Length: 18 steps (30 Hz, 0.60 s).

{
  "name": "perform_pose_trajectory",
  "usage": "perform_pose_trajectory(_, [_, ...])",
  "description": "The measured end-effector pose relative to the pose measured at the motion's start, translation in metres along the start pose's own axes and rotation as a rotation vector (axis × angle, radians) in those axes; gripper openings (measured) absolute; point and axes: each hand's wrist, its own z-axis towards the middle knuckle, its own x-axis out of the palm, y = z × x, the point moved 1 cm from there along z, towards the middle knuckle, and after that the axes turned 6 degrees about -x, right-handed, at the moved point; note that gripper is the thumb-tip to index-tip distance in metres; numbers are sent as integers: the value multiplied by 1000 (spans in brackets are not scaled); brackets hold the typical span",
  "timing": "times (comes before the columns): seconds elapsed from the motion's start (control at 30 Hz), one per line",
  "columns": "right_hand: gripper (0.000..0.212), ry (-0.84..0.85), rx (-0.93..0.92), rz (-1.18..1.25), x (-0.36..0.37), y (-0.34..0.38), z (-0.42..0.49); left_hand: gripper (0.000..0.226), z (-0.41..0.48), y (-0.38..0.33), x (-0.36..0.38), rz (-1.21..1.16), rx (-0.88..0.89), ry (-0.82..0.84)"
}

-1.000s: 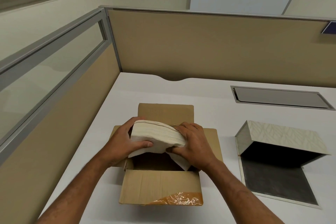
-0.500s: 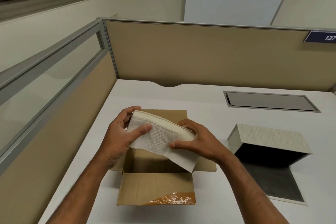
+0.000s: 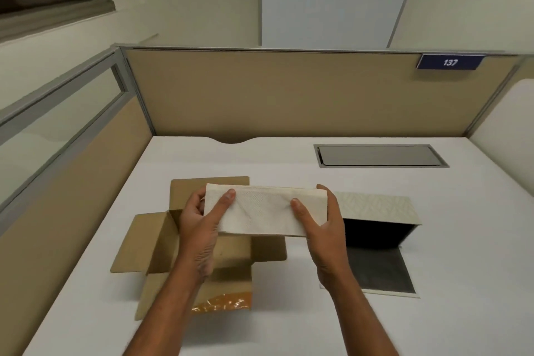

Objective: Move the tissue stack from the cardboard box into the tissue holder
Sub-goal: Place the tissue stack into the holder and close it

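Note:
A white tissue stack point(image 3: 263, 209) is held level in the air above the open brown cardboard box point(image 3: 202, 269). My left hand point(image 3: 199, 220) grips its left end, thumb on top. My right hand point(image 3: 323, 225) grips its right end the same way. The stack's right end reaches over toward the tissue holder point(image 3: 375, 228), a pale patterned box lying open on the desk to the right, dark inside, with its lid flap flat toward me. The box's inside is mostly hidden behind my left hand and the stack.
Everything rests on a white desk point(image 3: 462, 254) enclosed by beige partition walls point(image 3: 274, 95). A recessed grey cable hatch point(image 3: 378, 155) sits at the back right. Orange tape point(image 3: 222, 302) marks the box's front. A blue "137" plate point(image 3: 449, 62) hangs on the partition.
The tissue stack has come up out of the cardboard box and shifted right toward the holder, turning from tilted to level. Both hands kept their grip and moved with it.

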Motion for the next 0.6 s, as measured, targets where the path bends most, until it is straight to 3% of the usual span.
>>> perform_pose_trajectory(0.07, [61, -65, 24, -4, -27, -2, -3, 54, -15, 11, 26, -19, -29, -16])
perform_pose_trajectory(0.2, [45, -139, 117, 33, -99, -9, 0, 43, -43, 43, 82, -9, -129, 18])
perform_pose_trajectory(0.4, [40, -221, 244, 41, -191, -40, 5, 20, -72, 96, 158, 78, -219, 87])
perform_pose_trajectory(0.6, [43, -274, 293, 3, -231, -84, 15, 11, -70, 147, 192, 147, -316, 122])
